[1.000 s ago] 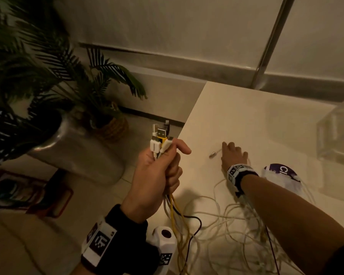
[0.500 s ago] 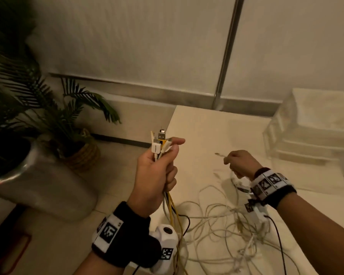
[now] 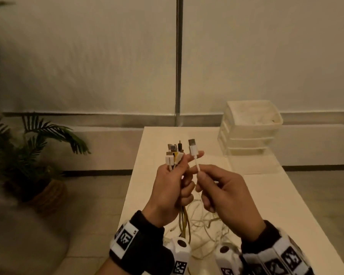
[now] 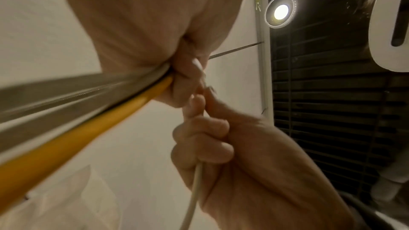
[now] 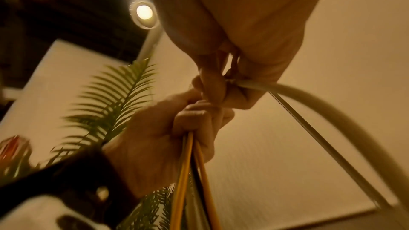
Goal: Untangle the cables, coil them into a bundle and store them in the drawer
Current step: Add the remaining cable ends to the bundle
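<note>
Above table, hands raised, gripping cables.

Both forearms are bare above the wrists. The left wrist wears a black fabric cuff crossed by a white band printed with a square black-and-white marker. The right wrist has the same black cuff with a white band carrying several such markers. Under each wrist hangs a white camera housing with a round dark lens and a small coded marker.
</note>
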